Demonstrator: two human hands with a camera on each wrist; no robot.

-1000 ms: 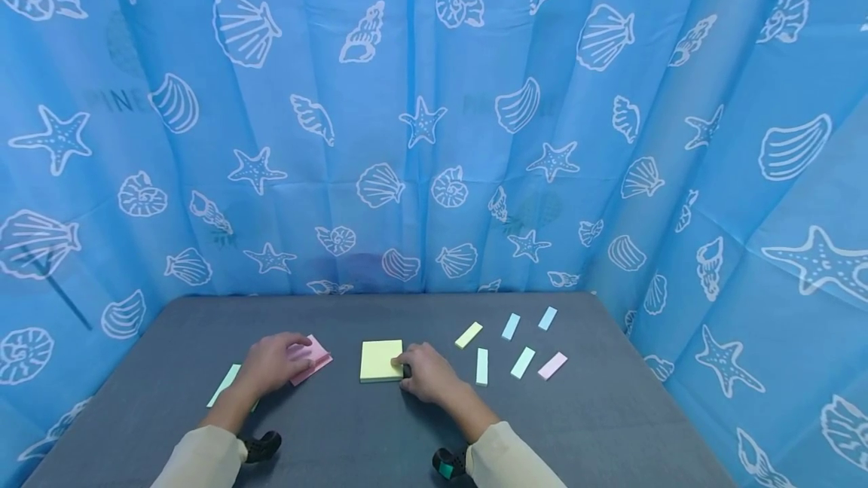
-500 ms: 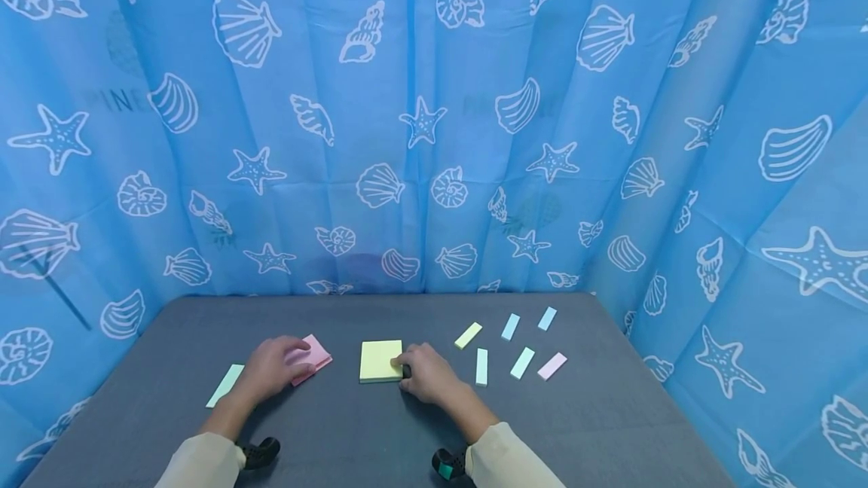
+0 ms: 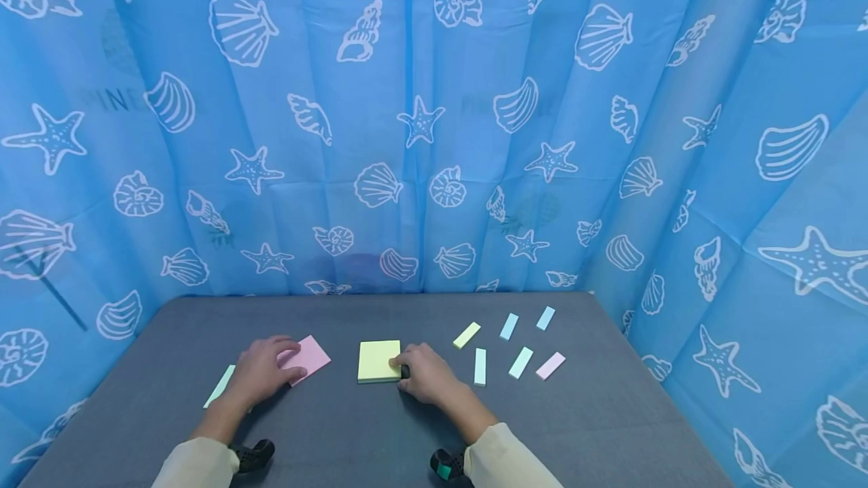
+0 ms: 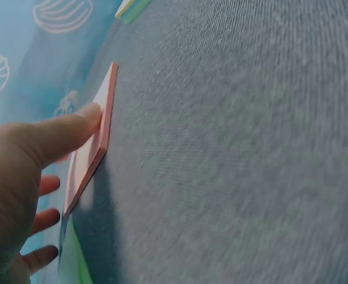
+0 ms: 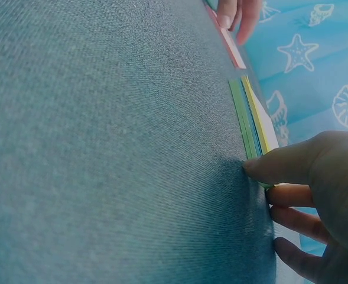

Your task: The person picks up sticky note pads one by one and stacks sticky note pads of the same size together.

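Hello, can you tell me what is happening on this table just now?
A person works at a grey table. The left hand rests on a square pink sticky-note pad, thumb at its edge. The right hand touches the side of a square yellow sticky-note pad. Small pastel paper strips lie to the right.

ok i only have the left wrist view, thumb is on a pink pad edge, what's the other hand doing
Observer: The right hand rests at the right edge of a yellow pad, fingertips touching it.
Operator: is that pad one colour all through
Observer: No, the right wrist view shows green and blue layers under the yellow top.
Operator: anything else on the table
Observer: Six small paper strips lie to the right of the right hand, apart from each other.
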